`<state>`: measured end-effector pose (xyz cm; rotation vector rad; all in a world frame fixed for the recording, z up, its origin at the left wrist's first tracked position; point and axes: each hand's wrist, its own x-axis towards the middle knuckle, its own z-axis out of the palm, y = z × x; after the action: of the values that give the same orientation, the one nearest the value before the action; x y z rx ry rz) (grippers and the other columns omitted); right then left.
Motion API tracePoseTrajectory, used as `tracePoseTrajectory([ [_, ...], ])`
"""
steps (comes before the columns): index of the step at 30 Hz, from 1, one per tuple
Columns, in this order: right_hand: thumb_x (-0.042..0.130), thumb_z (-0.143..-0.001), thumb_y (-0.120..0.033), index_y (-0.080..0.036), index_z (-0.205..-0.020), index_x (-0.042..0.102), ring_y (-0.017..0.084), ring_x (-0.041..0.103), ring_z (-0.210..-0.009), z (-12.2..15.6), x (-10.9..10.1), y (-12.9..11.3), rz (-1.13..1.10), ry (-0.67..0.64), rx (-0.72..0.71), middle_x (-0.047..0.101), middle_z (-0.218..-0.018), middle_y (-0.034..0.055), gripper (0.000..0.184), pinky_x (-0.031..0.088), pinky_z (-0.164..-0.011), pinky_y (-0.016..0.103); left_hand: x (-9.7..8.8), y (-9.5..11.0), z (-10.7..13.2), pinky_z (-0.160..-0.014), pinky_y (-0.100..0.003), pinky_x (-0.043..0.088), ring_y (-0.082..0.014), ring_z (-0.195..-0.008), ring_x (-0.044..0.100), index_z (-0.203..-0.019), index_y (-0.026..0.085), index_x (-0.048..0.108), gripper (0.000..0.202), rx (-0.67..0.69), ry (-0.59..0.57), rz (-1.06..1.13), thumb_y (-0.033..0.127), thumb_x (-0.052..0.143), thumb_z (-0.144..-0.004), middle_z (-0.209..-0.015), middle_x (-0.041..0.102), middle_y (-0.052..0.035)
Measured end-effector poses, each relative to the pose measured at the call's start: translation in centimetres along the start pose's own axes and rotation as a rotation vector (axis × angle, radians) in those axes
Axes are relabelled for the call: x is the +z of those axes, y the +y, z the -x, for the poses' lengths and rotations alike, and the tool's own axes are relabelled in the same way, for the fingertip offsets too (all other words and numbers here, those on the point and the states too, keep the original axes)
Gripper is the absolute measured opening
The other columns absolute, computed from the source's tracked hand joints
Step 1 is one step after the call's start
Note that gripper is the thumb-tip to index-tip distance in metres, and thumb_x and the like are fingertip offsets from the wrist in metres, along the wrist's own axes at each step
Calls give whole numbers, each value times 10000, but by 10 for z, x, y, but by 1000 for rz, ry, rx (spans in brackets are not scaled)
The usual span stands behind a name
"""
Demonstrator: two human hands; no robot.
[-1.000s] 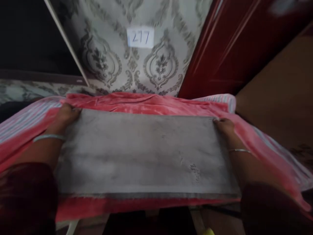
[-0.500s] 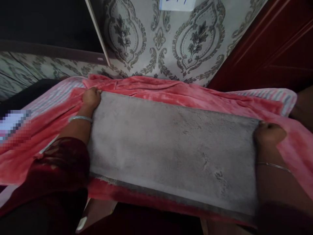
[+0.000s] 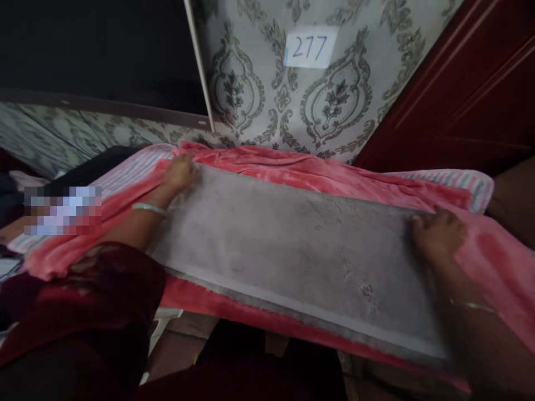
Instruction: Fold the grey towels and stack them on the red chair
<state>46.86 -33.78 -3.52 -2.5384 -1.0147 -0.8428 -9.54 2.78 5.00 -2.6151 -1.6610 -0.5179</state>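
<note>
A long grey cloth (image 3: 292,250) lies flat on a red-pink velvety blanket (image 3: 317,172). My left hand (image 3: 180,172) rests on the cloth's far left corner, fingers curled over the edge. My right hand (image 3: 437,234) lies on the cloth's right end with fingers spread and pressing flat. Both wrists wear thin bangles, and dark red sleeves cover my forearms.
A striped sheet (image 3: 463,181) shows under the blanket at both sides. Behind stands a patterned wall with a paper label reading 277 (image 3: 310,47), a dark red door (image 3: 460,94) at the right and a dark panel (image 3: 96,50) at the left.
My right hand has gone from gripping the cloth's right edge to lying flat on it. My left hand stays at the far left corner. The camera view has shifted left and up.
</note>
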Motion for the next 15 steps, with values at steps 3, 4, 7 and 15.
tracePoseTrajectory([
  [3, 373, -1024, -438, -30, -1497, 471, 359, 433, -1412, 37, -39, -82, -258, -207, -309, 519, -1447, 310, 633, 400, -1092, 525, -6, 25, 63, -1203, -429, 302, -303, -1466, 383, -1486, 12, 408, 592, 224, -111, 13, 395, 418, -1035, -1579, 424, -214],
  [4, 378, -1023, -458, -96, -1523, 456, 344, 407, -1440, 54, -54, -113, -353, -254, -463, 489, -1504, 262, 622, 393, -1113, 533, -6, 34, 87, -1220, -435, 281, -297, -1501, 339, -1511, 50, 399, 616, 326, -158, 22, 430, 421, -1027, -1617, 372, -204],
  [7, 411, -1012, -563, -280, -1582, 385, 329, 277, -1526, 105, -95, -196, -538, -397, -933, 314, -1662, 114, 637, 332, -1172, 565, -6, 50, 152, -1260, -483, 200, -269, -1555, 243, -1583, 162, 325, 665, 510, -217, 31, 513, 387, -1021, -1673, 284, -148],
  [15, 375, -1037, -586, -366, -1620, 240, 275, 197, -1559, 142, -112, -237, -533, -689, -1215, 232, -1691, 20, 638, 209, -1242, 580, 19, 30, 208, -1227, -625, 194, -343, -1552, 232, -1590, 172, 342, 704, 247, -204, -44, 564, 398, -1009, -1666, 282, -166],
])
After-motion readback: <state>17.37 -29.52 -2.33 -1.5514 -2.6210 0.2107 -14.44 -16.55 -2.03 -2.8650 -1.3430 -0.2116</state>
